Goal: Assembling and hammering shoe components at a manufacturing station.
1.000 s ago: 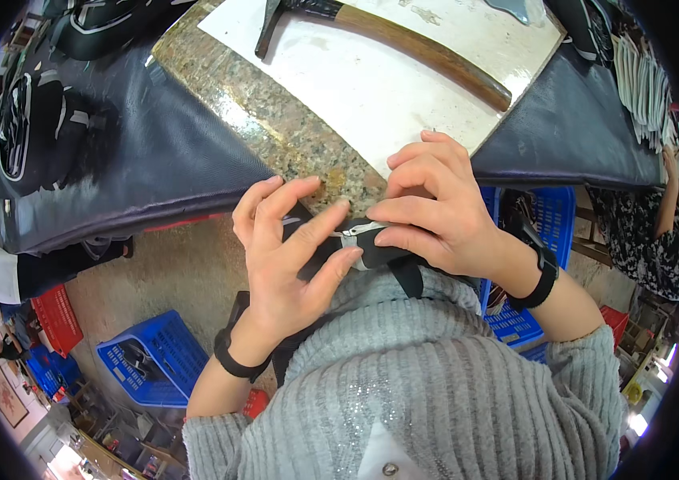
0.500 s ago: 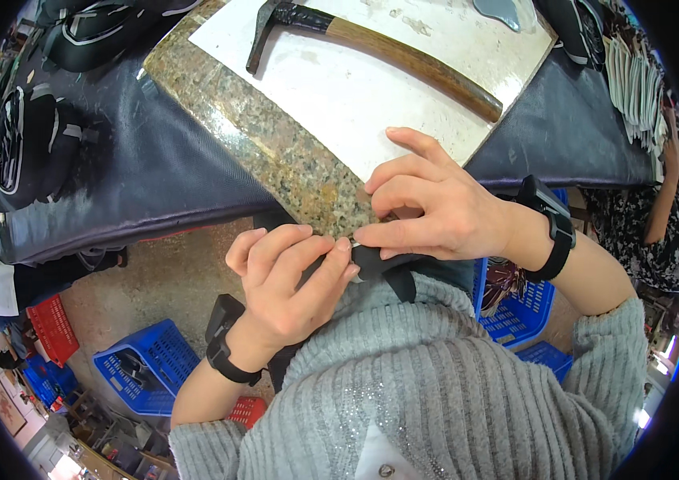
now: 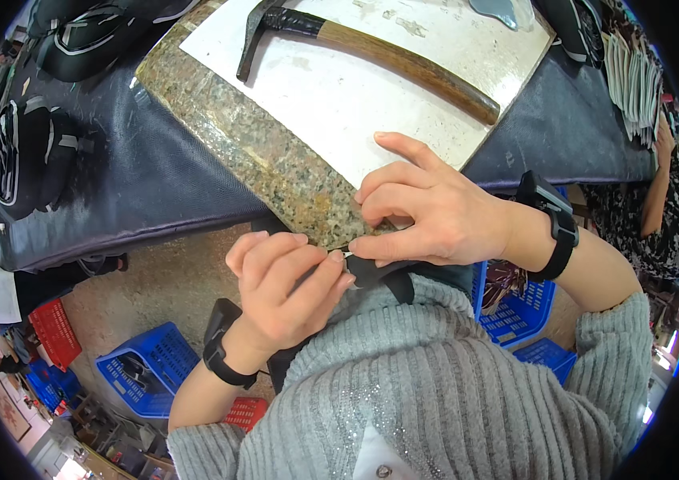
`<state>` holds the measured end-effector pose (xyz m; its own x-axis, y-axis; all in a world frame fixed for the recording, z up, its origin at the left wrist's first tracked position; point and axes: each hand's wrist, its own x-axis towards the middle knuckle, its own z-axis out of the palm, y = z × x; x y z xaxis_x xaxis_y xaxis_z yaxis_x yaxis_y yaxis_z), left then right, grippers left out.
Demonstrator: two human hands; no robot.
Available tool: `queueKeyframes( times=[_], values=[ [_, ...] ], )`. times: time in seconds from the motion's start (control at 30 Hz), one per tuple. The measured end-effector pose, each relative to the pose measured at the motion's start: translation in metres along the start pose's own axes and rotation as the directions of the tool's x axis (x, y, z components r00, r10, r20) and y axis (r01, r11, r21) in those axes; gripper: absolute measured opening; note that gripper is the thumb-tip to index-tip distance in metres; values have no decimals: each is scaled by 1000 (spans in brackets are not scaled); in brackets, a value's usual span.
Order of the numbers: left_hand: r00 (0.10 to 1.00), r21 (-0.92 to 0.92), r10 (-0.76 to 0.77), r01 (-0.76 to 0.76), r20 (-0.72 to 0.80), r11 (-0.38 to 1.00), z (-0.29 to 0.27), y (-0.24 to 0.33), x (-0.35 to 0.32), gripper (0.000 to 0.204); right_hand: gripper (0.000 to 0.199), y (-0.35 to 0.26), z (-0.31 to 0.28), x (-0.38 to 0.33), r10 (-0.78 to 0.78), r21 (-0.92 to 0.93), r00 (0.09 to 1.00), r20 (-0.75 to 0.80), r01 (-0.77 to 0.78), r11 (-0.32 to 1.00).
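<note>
Both hands sit lower and nearer the chest than a second ago. Granite slab [image 3: 275, 160] fills the dark bench, wooden-handled hammer [image 3: 387, 52] on it. Right hand [image 3: 427, 212] and left hand [image 3: 283, 292] both pinch a small black piece [image 3: 375, 272] at the slab's near corner.

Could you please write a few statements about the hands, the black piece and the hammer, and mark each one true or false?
1. Both hands pinch a small black piece at the near corner of the granite slab. True.
2. The right hand grips the hammer. False: the hammer lies untouched on the white sheet.
3. The left hand wears a glove. False: it is bare, with a black wristband.
4. Blue crates stand on the floor below. True.
</note>
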<state>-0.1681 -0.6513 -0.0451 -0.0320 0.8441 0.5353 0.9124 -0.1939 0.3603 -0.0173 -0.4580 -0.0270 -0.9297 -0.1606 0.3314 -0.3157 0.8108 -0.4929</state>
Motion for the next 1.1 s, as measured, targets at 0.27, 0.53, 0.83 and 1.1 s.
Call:
queueKeyframes(
  times=[0.27,0.53,0.83,1.1],
  values=[
    [993,-84,-54,63,110,994,-9,-2,5,28,25,2,-2,2,-35,-52,999,18,36,998],
    [987,-187,-154,159,41,969,-1,6,1,32,25,3,-1,3,-37,-40,999,8,37,999],
    [998,25,-23,22,56,999,2,16,6,25,24,7,-4,3,52,62,999,9,-52,997],
    [995,-37,9,-5,98,999,1,15,7,42,26,11,-12,0,33,136,999,31,-37,990]
  ],
)
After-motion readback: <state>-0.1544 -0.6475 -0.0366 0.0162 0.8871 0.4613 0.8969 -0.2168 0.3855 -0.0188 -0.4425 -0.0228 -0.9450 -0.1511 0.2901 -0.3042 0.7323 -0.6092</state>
